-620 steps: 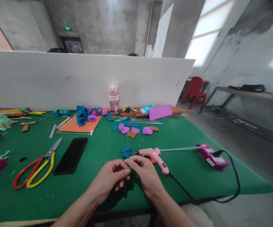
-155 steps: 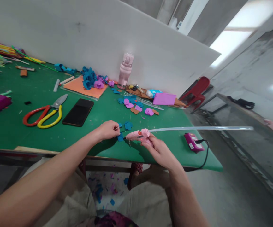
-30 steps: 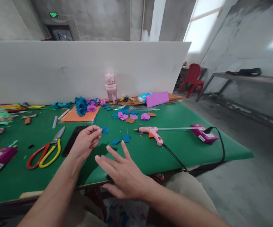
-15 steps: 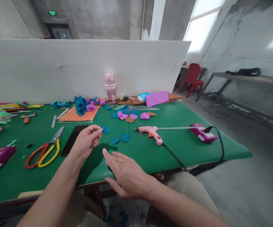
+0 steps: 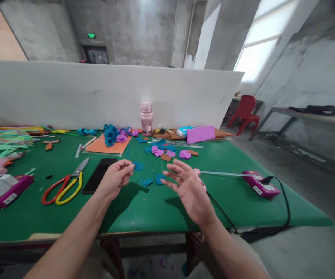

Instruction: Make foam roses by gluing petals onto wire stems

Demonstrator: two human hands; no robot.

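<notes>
Left hand (image 5: 115, 179) pinches a thin wire stem with blue petal (image 5: 138, 166), above worktop (image 5: 144, 209) centre. Right hand (image 5: 189, 188) spread, released, at 3 o'clock. Petal looks light, soft; hold by stem.

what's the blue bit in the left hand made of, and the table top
Blue piece, pinched by the left hand: probably craft foam or felt, matte, flat, cleanly cut. Table top: seemingly green felt or a matte mat, no shine, overhanging the front edge.
</notes>
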